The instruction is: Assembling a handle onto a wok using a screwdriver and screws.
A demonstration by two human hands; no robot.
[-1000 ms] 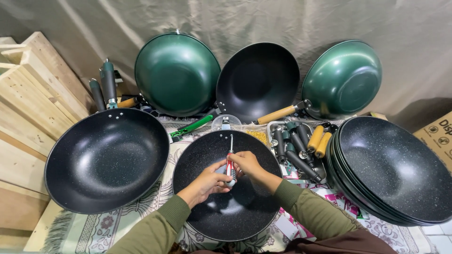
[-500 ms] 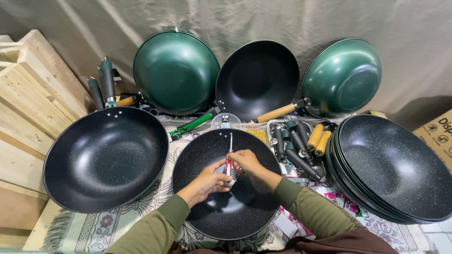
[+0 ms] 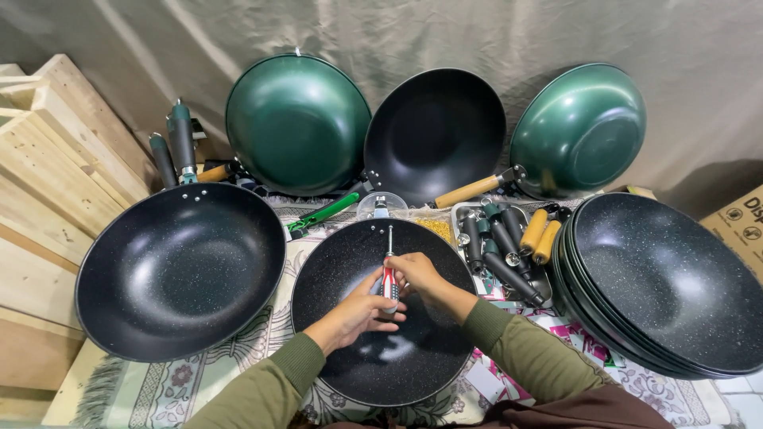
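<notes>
1. Red and white on its grip, the screwdriver (image 3: 389, 274) lies over the middle pan (image 3: 385, 310), shaft pointing to 12 o'clock, tip at the pan's far rim.
2. My left hand (image 3: 358, 312) comes in from 7 o'clock, fingers curled and clamped on the lower part of the grip.
3. My right hand (image 3: 419, 276) comes in from 5 o'clock, fingertips pinched together on the grip's upper part, just beside the left.
4. That pan is black, speckled, and sits on a patterned cloth (image 3: 199, 381) right in front of me.
5. At 9 o'clock a bigger black pan (image 3: 181, 270) lies open side up, a green handle (image 3: 181, 143) at its far edge.
6. At 3 o'clock stands a stack of black pans (image 3: 664, 286).
7. At 1 o'clock a tray (image 3: 463, 213) holds loose handles (image 3: 509, 246), green and wooden.
8. At 12 o'clock three pans lean on the drape: a green one (image 3: 298, 123), a black one (image 3: 435, 135), another green (image 3: 579, 131).
9. Wooden planks (image 3: 48, 167) sit at 10 o'clock.
</notes>
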